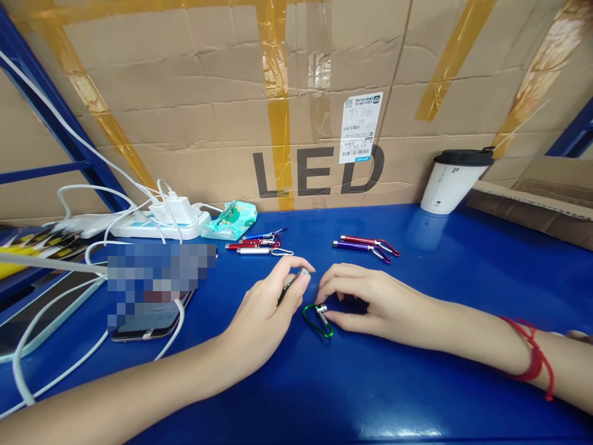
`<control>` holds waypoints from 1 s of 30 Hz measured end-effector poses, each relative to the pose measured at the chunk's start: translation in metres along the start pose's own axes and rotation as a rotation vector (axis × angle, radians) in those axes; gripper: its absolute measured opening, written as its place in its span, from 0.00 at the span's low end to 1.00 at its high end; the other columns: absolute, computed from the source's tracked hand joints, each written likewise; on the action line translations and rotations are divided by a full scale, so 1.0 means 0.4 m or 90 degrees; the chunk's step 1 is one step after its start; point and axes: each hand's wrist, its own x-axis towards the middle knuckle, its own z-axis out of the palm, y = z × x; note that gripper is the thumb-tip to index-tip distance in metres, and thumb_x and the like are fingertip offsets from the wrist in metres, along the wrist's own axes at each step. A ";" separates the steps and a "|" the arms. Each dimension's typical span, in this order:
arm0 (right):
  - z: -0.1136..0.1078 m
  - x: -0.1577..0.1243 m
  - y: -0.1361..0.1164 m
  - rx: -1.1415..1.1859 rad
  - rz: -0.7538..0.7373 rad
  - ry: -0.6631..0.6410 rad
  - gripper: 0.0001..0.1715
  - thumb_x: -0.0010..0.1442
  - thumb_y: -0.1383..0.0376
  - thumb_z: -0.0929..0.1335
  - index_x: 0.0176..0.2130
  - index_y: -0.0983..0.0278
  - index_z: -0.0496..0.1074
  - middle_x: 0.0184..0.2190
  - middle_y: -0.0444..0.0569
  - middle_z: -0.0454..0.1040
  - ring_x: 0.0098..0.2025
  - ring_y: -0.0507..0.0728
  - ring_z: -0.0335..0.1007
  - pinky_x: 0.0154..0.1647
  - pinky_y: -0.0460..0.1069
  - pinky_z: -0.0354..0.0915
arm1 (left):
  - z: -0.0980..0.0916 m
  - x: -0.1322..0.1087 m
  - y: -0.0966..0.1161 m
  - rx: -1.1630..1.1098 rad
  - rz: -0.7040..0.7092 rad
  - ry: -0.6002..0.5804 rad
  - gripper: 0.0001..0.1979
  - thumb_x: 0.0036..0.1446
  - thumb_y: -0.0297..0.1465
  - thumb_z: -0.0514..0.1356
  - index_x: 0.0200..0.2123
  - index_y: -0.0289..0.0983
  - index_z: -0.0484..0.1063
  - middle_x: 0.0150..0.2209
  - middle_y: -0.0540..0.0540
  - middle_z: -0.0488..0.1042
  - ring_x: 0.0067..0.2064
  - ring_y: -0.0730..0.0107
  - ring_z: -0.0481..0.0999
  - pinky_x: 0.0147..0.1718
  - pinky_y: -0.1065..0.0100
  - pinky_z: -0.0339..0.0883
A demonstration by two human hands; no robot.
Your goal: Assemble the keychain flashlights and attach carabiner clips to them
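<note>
My left hand [273,300] is closed in a pinch around a slim green penlight tube [288,289], whose silver end [304,272] pokes out between thumb and forefinger. Most of the tube is hidden by the palm. Facing it, my right hand [359,293] pinches a silver end cap [321,308] with a green carabiner clip [317,322] hanging from it. The tube and the cap are apart. Beyond my left hand lie a blue penlight [257,236], a red penlight [248,245] and a silver penlight [254,251]. Another red penlight [359,240] and a purple penlight [352,246] lie beyond my right hand.
Phones [148,324] and white cables [98,327] cover the left side, near a power strip [189,230] and a tissue pack [231,220]. A lidded paper cup [445,185] stands back right on the blue table [370,389]. A cardboard box [208,93] walls off the back.
</note>
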 end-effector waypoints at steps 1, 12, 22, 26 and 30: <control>-0.001 0.001 -0.001 0.003 0.008 0.010 0.21 0.58 0.50 0.59 0.43 0.58 0.69 0.42 0.43 0.67 0.40 0.40 0.62 0.42 0.36 0.60 | 0.000 0.000 0.000 0.001 0.000 0.000 0.11 0.63 0.39 0.44 0.43 0.43 0.61 0.21 0.56 0.58 0.23 0.76 0.58 0.24 0.74 0.52; -0.022 0.016 -0.020 0.210 0.183 0.125 0.20 0.46 0.56 0.68 0.34 0.69 0.71 0.27 0.45 0.70 0.27 0.39 0.62 0.29 0.34 0.61 | -0.003 -0.001 0.003 -0.015 -0.006 -0.017 0.12 0.63 0.40 0.45 0.44 0.42 0.61 0.21 0.55 0.58 0.23 0.75 0.58 0.24 0.74 0.52; -0.020 0.028 0.011 0.389 0.248 0.159 0.23 0.45 0.56 0.68 0.37 0.71 0.68 0.27 0.44 0.67 0.26 0.37 0.60 0.31 0.34 0.62 | -0.006 -0.004 0.014 -0.010 -0.021 -0.036 0.12 0.63 0.39 0.45 0.44 0.42 0.61 0.21 0.55 0.57 0.24 0.75 0.58 0.24 0.74 0.53; -0.021 0.031 0.008 0.436 0.279 0.111 0.29 0.47 0.52 0.67 0.42 0.71 0.69 0.30 0.46 0.69 0.26 0.37 0.59 0.28 0.34 0.58 | -0.006 -0.005 0.015 -0.012 -0.019 -0.039 0.11 0.63 0.39 0.45 0.44 0.42 0.61 0.21 0.55 0.57 0.24 0.75 0.58 0.25 0.74 0.53; -0.023 0.034 0.010 0.444 0.300 0.118 0.34 0.47 0.49 0.67 0.47 0.70 0.68 0.33 0.48 0.70 0.27 0.37 0.58 0.29 0.36 0.58 | -0.005 -0.004 0.014 -0.012 -0.014 -0.040 0.12 0.63 0.39 0.45 0.44 0.41 0.61 0.21 0.55 0.58 0.24 0.74 0.58 0.25 0.73 0.53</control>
